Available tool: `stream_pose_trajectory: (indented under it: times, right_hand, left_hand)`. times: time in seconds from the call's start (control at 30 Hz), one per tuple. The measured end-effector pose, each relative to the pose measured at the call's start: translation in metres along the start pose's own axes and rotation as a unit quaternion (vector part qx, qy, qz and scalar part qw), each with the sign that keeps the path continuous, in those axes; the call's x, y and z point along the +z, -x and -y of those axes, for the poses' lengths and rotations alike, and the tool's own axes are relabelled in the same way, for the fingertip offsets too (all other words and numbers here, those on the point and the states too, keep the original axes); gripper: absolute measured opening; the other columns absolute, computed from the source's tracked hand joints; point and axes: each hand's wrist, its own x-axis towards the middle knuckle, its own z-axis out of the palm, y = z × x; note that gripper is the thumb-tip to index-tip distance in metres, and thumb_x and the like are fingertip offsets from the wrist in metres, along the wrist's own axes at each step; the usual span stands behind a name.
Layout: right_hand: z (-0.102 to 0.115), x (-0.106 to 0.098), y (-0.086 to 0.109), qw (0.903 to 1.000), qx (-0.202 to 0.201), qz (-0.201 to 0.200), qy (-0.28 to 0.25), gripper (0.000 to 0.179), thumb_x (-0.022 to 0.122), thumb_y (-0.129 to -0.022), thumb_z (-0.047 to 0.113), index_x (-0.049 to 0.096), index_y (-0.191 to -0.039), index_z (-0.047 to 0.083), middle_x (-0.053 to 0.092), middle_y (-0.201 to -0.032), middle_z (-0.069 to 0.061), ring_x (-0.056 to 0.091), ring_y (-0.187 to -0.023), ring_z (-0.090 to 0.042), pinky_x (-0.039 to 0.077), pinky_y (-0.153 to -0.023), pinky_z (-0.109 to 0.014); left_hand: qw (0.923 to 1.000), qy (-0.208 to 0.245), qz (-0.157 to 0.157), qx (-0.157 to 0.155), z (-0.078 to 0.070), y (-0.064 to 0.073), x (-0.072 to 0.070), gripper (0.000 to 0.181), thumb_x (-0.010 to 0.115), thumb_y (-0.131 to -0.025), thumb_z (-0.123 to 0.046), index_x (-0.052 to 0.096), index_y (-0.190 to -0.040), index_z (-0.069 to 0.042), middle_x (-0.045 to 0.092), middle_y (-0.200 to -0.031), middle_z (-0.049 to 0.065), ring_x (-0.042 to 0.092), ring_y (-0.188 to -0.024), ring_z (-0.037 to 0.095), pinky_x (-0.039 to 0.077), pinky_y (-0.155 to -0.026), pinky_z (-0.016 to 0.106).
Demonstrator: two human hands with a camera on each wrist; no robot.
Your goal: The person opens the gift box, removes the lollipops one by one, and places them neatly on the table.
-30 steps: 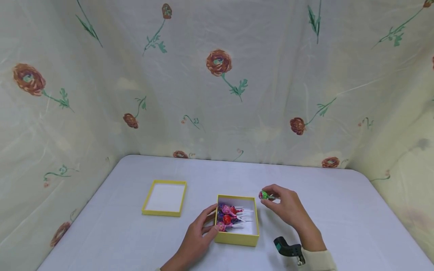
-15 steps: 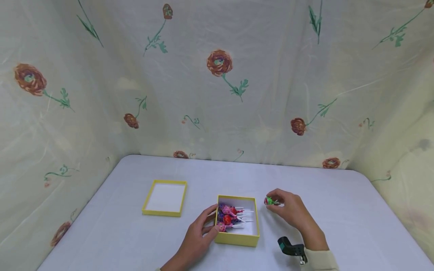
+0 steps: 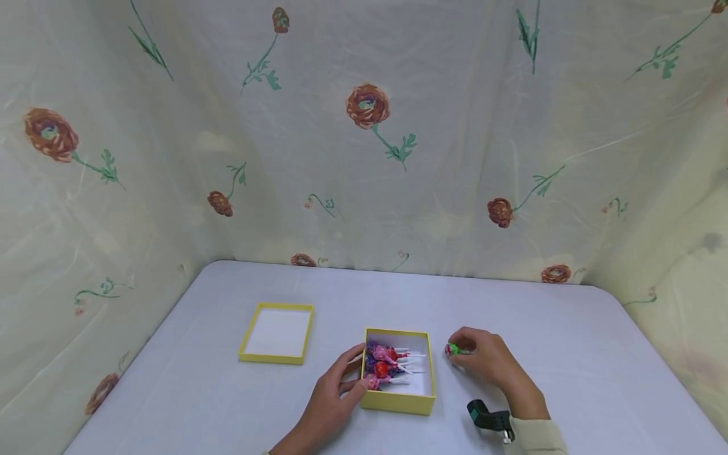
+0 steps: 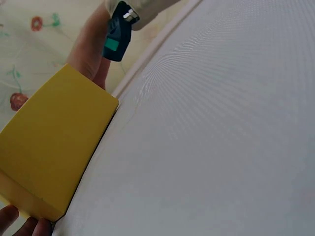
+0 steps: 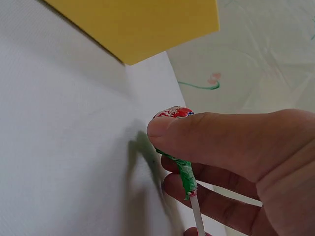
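A yellow box [image 3: 397,403] with a white inside stands on the table, several wrapped lollipops [image 3: 381,368] lying in it with their sticks toward the right. My left hand [image 3: 332,393] holds the box at its left side, the thumb by the near left corner and the index finger farther back. In the left wrist view, fingertips [image 4: 33,227] touch the yellow wall. To the right of the box, my right hand [image 3: 486,355] pinches a lollipop [image 5: 186,172] in a green and red wrapper between thumb and fingers, low over the table. Its white stick points back under the palm.
A yellow-rimmed lid [image 3: 277,333], white inside, lies to the left of the box. A dark wrist camera [image 3: 488,417] sits on the right forearm. Behind the white table [image 3: 364,297] hangs a flowered curtain [image 3: 432,114].
My right hand has moved slightly right and down toward the table with the green-wrapped lollipop. The left hand, box and lid stay where they were.
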Motion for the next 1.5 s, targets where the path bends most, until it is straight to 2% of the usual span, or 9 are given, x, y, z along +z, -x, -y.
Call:
stream_pose_trajectory:
  times: [0.17,0.6,0.97,1.5]
  right_hand:
    - [-0.0017,0.0015,-0.0003,1.0,0.003,0.001,0.0,0.022,0.077,-0.079,0.009,0.069,-0.1,0.013,0.069,-0.096,0.001,0.063,-0.095,-0.021,0.051,-0.088,-0.049]
    - [-0.0012,0.001,0.0002,1.0,-0.009,0.0,0.003,0.024,0.076,-0.078,0.007,0.07,-0.101,0.01,0.07,-0.096,-0.002,0.064,-0.095,-0.023,0.051,-0.088,-0.048]
    - [-0.0006,0.0002,0.0003,0.9999,-0.004,0.006,0.012,0.029,0.075,-0.079,0.007,0.069,-0.107,0.008,0.069,-0.102,-0.005,0.063,-0.099,-0.026,0.051,-0.089,-0.05]
    - [0.0017,-0.0013,0.0006,0.9998,0.004,0.013,0.015,0.032,0.076,-0.079,0.008,0.068,-0.11,0.007,0.069,-0.103,-0.006,0.063,-0.098,-0.026,0.051,-0.088,-0.051]
  left_hand:
    - [0.9998,-0.01,0.0,-0.016,-0.0008,0.0001,0.0001,0.056,0.058,-0.095,-0.028,0.038,-0.147,-0.025,0.042,-0.148,0.003,0.047,-0.13,0.023,0.049,-0.095,0.022]
    - [0.9997,-0.013,0.001,-0.022,-0.0015,-0.0004,0.0005,0.056,0.058,-0.095,-0.028,0.038,-0.147,-0.024,0.042,-0.148,0.004,0.047,-0.13,0.024,0.049,-0.095,0.024]
    - [0.9998,-0.01,0.001,-0.014,-0.0018,0.0006,0.0,0.056,0.058,-0.095,-0.027,0.038,-0.147,-0.022,0.042,-0.147,0.004,0.047,-0.13,0.023,0.049,-0.095,0.023]
    - [0.9998,-0.006,0.002,-0.02,-0.0016,0.0002,-0.0006,0.056,0.058,-0.095,-0.029,0.038,-0.147,-0.023,0.041,-0.148,0.002,0.046,-0.131,0.024,0.049,-0.096,0.024]
